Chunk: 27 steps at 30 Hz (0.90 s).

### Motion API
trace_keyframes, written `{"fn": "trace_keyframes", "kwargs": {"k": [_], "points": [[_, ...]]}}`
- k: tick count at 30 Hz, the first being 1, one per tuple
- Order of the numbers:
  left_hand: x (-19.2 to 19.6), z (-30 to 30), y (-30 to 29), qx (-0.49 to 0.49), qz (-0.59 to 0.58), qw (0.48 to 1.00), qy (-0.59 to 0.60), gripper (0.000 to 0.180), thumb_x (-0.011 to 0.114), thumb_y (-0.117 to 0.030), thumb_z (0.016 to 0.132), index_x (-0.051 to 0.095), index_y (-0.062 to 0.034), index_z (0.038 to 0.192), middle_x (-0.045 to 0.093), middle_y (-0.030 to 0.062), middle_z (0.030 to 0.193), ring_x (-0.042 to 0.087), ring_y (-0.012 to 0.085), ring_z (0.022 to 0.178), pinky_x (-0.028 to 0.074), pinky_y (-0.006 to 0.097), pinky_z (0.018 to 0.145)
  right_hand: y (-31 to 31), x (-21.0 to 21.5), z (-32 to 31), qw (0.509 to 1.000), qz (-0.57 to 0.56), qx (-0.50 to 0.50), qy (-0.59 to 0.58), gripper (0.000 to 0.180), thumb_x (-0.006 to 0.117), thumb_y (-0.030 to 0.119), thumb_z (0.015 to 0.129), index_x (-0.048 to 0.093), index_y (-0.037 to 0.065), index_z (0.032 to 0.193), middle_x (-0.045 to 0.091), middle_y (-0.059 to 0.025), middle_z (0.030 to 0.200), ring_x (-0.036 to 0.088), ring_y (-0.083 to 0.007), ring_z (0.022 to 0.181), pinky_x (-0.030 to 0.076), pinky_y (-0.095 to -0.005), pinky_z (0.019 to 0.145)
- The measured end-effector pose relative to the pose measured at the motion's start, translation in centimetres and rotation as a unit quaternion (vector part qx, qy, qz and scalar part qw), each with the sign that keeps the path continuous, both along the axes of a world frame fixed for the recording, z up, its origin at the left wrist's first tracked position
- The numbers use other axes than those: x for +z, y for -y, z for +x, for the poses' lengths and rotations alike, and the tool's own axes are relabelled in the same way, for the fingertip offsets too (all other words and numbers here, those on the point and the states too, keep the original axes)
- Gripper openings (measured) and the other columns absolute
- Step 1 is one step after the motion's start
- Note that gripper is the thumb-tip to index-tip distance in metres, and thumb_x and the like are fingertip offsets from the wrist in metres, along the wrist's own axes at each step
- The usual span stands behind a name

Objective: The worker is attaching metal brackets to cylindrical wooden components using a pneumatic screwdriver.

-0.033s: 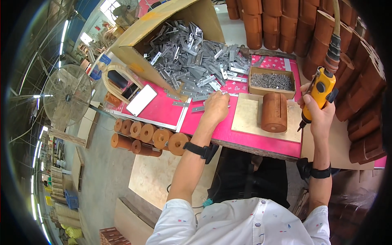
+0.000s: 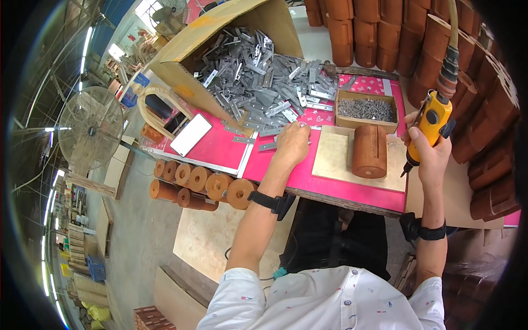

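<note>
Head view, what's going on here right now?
A person's right hand grips a yellow power screwdriver, its tip pointing down and clear of the brown wooden cylinder. That cylinder lies on a pale board, its slot facing up. The left hand is at the near edge of the pile of metal plates spilling from a cardboard box; whether it holds one is hidden. Behind the cylinder sits a small box of what look like screws.

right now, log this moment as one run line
left hand: over flat metal strip, grip unclear | right hand: holding yellow power screwdriver | slotted brown cylinder: lying on pale board
</note>
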<state>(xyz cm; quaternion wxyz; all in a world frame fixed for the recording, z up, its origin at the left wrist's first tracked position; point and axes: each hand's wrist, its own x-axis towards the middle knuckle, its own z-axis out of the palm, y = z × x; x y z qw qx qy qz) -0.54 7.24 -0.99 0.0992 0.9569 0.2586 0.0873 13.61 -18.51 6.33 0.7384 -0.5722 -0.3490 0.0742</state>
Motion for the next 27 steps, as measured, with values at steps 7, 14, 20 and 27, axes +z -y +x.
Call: {"fn": "trace_keyframes", "kwargs": {"k": [7, 14, 20, 27], "points": [[-0.4, 0.8, -0.1, -0.03, 0.015, 0.999, 0.018, 0.019, 0.062, -0.004, 0.075, 0.066, -0.0033, 0.093, 0.064, 0.0191, 0.093, 0.06, 0.0369, 0.095, 0.047, 0.046, 0.083, 0.0, 0.2, -0.3, 1.0, 0.004, 0.001, -0.001, 0.023, 0.063, 0.003, 0.086, 0.055, 0.0, 0.106, 0.063, -0.0075, 0.099, 0.062, -0.0131, 0.077, 0.052, -0.0272, 0.071], [-0.2, 0.5, -0.7, -0.051, -0.002, 0.998, 0.038, 0.017, 0.062, -0.004, 0.075, 0.067, -0.0013, 0.09, 0.065, 0.0213, 0.092, 0.062, 0.0377, 0.093, 0.048, 0.046, 0.082, -0.2, 0.0, -0.4, 1.0, 0.006, 0.002, -0.002, 0.023, 0.065, 0.005, 0.086, 0.055, 0.0, 0.106, 0.063, -0.0066, 0.099, 0.061, -0.0125, 0.077, 0.051, -0.0267, 0.071], [0.4, 0.3, -0.4, 0.011, 0.012, 1.0, -0.013, 0.016, 0.062, -0.012, 0.078, 0.068, -0.0042, 0.09, 0.067, 0.0217, 0.091, 0.064, 0.0373, 0.09, 0.049, 0.047, 0.078, 0.1, 0.0, -0.1, 1.0, -0.001, -0.001, -0.003, 0.024, 0.065, 0.004, 0.085, 0.055, 0.0, 0.107, 0.063, -0.0068, 0.1, 0.061, -0.0121, 0.078, 0.051, -0.0265, 0.072], [3.6, 0.3, 0.3, -0.032, -0.019, 0.995, 0.088, 0.018, 0.068, -0.013, 0.075, 0.065, -0.0004, 0.088, 0.067, 0.0204, 0.082, 0.066, 0.0354, 0.079, 0.051, 0.043, 0.072, 0.0, -0.2, 0.0, 0.999, -0.025, -0.02, -0.012, 0.029, 0.069, 0.005, 0.083, 0.055, 0.001, 0.109, 0.064, -0.0055, 0.101, 0.061, -0.011, 0.086, 0.051, -0.027, 0.078]]}}
